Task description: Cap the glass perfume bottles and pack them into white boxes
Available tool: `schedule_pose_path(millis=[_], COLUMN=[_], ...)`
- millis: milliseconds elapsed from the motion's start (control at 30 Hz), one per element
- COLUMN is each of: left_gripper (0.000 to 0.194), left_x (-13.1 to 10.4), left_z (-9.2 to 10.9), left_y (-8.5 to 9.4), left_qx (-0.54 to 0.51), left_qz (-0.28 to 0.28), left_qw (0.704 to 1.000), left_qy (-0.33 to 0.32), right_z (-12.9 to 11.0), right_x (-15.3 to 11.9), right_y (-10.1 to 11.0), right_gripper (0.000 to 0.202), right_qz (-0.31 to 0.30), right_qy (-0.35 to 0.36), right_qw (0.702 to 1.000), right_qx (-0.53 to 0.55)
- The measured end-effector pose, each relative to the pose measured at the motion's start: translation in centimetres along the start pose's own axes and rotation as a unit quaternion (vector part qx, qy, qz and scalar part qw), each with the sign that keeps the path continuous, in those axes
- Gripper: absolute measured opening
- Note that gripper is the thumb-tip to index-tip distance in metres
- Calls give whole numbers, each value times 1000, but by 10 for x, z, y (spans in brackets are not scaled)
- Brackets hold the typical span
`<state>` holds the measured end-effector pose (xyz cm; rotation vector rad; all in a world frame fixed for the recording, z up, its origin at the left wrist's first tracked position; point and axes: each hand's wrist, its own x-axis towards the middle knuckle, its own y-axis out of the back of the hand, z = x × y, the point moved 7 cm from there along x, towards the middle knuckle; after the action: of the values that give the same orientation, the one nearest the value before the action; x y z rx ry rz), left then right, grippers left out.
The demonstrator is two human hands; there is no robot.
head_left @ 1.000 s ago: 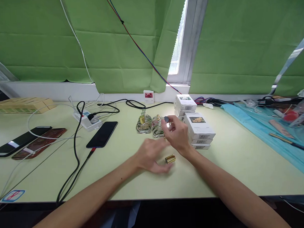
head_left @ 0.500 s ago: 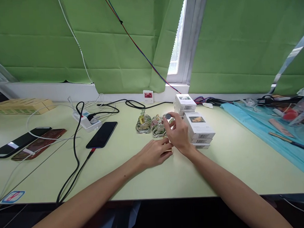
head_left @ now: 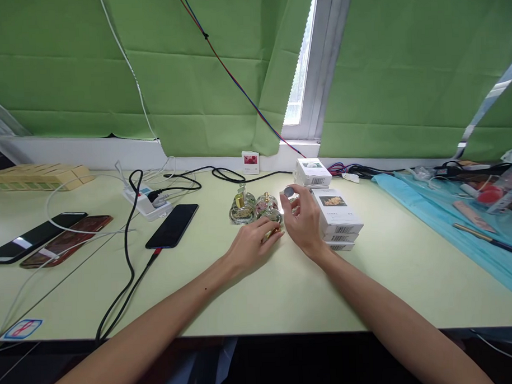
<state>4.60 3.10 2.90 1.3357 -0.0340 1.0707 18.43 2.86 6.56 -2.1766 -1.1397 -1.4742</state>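
Note:
Small clear glass bottles, which look like perfume bottles (head_left: 242,216), stand grouped on the table, one with a gold top. A pinkish glass bottle (head_left: 266,203) is just right of them. My left hand (head_left: 251,240) is curled in front of this bottle, its fingertips closed on a small gold piece (head_left: 274,231), mostly hidden by the fingers. My right hand (head_left: 304,221) pinches a round grey cap (head_left: 288,191) between thumb and fingers. Glass shows behind that hand, but I cannot tell whether the cap sits on it. White printed boxes (head_left: 339,211) are stacked beside my right hand.
A phone (head_left: 172,226) on a cable, a white power strip (head_left: 145,204) and two more phones (head_left: 39,236) lie left. Yellow boxes (head_left: 41,177) are farther back. A small white box (head_left: 250,162) leans at the wall. Blue plastic sheeting (head_left: 445,219) with assorted items covers the right.
My left hand has moved up and left, closer to the bottles, with the gold piece. My right hand has shifted slightly right and up with the grey cap.

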Motion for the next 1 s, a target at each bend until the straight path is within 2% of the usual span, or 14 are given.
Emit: schedule_pose_path(millis=[300, 567, 667, 800, 900, 1000], left_gripper=[11, 17, 18, 19, 18, 23], left_x=[-2, 0, 1, 3, 2, 1], left_z=[-7, -3, -1, -3, -9, -16], left_y=[-13, -9, -3, 15, 26, 30], left_qx=[-5, 3, 11, 13, 7, 1], left_qz=[-62, -67, -39, 63, 125, 141], left_qw=[996, 996, 999, 998, 992, 987], left_qy=[62, 56, 36, 18, 35, 72], right_z=[4, 7, 9, 11, 10, 8], right_x=[-3, -2, -2, -2, -2, -4], right_y=[-7, -9, -10, -11, -14, -16], right_gripper=[22, 24, 26, 31, 32, 35], right_qz=[-37, -59, -63, -71, -90, -104], right_qy=[-3, -26, -35, -42, -43, -40], right_qw=[999, 998, 997, 996, 995, 993], right_qx=[-1, 9, 12, 15, 20, 30])
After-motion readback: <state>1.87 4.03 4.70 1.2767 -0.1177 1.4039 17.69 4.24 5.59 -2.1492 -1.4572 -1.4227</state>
